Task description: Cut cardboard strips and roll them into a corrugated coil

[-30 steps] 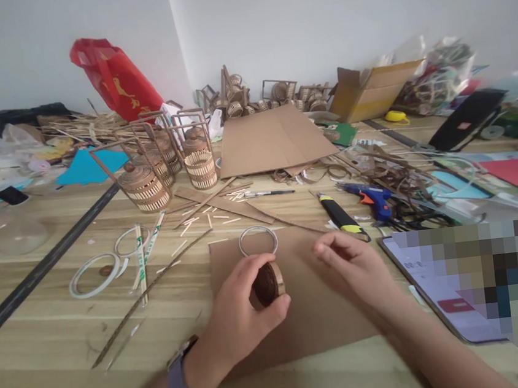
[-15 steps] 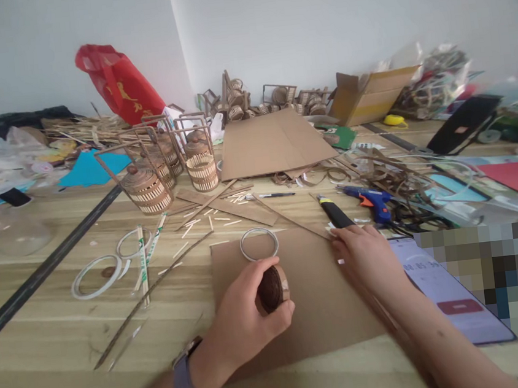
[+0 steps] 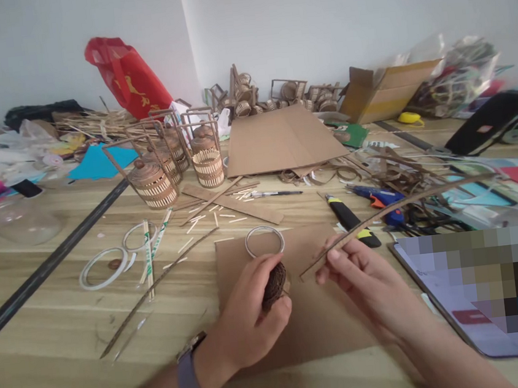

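My left hand is closed round a small dark brown coil of rolled strip, its spiral face partly showing. Between the thumb and fingers of my right hand is a long thin brown cardboard strip, slanting up to the right. Both hands are over a flat cardboard sheet. Just beyond the left hand lies a roll of double-sided tape. A black and yellow utility knife rests past the right hand.
Miniature lidded baskets stand at the back left. Short sticks and a pen lie mid-table. A blue glue gun and cables are at the right, near a phone. A long twig-like strip lies left.
My right hand has picked up the brown strip from beside the knife and raised it, turning over. My left hand keeps the coil, tilted slightly. The view has shifted a little.
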{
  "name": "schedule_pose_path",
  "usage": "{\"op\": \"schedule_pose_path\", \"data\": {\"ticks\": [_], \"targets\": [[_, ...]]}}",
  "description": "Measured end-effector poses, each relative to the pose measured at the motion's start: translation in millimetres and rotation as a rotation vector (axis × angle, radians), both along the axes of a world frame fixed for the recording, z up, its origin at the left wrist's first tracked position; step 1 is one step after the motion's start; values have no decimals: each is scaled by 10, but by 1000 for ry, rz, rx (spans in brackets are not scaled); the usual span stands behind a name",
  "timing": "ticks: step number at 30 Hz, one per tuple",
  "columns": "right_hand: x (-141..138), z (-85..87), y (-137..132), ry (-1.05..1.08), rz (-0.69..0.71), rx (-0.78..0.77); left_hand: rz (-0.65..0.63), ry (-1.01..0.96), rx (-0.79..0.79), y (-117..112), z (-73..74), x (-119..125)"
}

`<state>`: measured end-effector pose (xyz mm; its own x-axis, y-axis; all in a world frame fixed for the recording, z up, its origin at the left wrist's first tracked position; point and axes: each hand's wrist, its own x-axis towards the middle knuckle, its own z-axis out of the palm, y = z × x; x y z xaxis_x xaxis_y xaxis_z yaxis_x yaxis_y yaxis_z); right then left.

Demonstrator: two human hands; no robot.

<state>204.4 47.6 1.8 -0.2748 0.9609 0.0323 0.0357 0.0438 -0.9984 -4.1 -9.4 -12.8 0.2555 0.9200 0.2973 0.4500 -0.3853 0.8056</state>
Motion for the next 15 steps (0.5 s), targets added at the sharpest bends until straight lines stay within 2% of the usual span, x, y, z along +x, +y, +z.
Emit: {"op": "schedule_pose_path", "data": {"ticks": [5,15], "targets": [[-109,82,-115,121,66,-39,-24,43,38,-3,-6,-5],[-147,36,-130,169,92,-55,-39,61,33,-14,25,8]]}}
